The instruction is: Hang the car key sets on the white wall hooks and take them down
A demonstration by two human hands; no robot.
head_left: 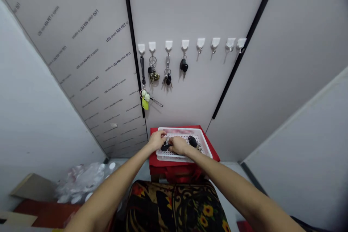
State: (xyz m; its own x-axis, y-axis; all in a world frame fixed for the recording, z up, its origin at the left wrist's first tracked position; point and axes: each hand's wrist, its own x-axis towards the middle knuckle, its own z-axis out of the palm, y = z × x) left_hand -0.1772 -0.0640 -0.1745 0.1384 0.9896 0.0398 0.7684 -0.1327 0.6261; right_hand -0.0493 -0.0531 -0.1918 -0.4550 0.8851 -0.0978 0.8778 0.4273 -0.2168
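Observation:
Both my hands are inside a white plastic basket (179, 159) with slotted sides. My left hand (157, 140) is at its left end, fingers bent and closed on a bunch of keys (164, 148) with dark heads. From the other side my right hand (178, 145) pinches the same bunch, its fingertips partly hidden. In the right part of the basket lie a black key fob (192, 141) and some metal keys (199, 148), apart from my hands.
The basket stands on a red-covered stool (213, 154). White hooks line the wall above; the left ones hold a strap with a yellow tag (145, 103), key rings (152, 72), more keys (168, 78) and a black-headed key (184, 66). Clear plastic bottles (84, 181) lie on the floor, lower left.

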